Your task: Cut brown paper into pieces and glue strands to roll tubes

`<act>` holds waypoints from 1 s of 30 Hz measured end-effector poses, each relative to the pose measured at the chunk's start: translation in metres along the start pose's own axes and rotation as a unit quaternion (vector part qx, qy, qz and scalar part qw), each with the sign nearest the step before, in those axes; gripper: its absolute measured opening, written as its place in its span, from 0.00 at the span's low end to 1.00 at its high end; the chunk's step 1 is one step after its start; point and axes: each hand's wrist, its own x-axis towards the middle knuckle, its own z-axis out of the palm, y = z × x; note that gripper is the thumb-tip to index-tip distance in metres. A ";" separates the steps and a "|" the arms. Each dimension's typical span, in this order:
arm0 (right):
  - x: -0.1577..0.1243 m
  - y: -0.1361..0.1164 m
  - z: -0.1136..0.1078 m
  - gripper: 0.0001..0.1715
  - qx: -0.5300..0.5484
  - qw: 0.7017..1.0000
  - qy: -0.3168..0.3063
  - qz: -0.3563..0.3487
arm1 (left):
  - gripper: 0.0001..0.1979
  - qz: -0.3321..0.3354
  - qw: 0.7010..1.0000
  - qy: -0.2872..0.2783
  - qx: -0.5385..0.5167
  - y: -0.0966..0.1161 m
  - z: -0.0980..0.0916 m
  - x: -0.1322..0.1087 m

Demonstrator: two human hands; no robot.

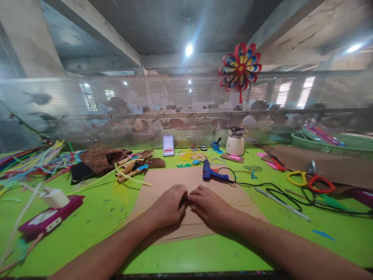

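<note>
My left hand [171, 206] rests low over a brown cardboard sheet [166, 181], its fingers curled inward. My right hand [211, 206] meets it from the other side, with bent fingers held close together and the tips touching or nearly touching my left hand. Whatever may lie between the fingertips is hidden. Just beyond the hands, a blue glue gun [214, 173] lies on the sheet, and its black cord runs off to the right.
Scissors with yellow and red handles [310, 182] lie right. Left are a purple power strip [52, 216], colored strips [37, 163] and a brown bundle [101, 159]. At the back stand a phone [168, 145] and a white jug [234, 143]. A flower ornament [240, 69] hangs on the mesh panel [180, 95].
</note>
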 end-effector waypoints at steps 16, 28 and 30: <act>-0.001 -0.004 0.007 0.08 -0.022 1.000 0.018 0.007 | 0.04 0.000 1.000 -0.003 0.017 0.002 -0.003 0.000; -0.001 0.010 0.016 0.10 0.059 0.995 0.074 0.023 | 0.04 0.025 1.000 -0.014 -0.006 0.000 -0.003 -0.002; -0.001 0.011 0.018 0.09 0.069 0.994 0.072 0.034 | 0.04 0.028 1.000 -0.011 -0.009 -0.002 -0.001 -0.002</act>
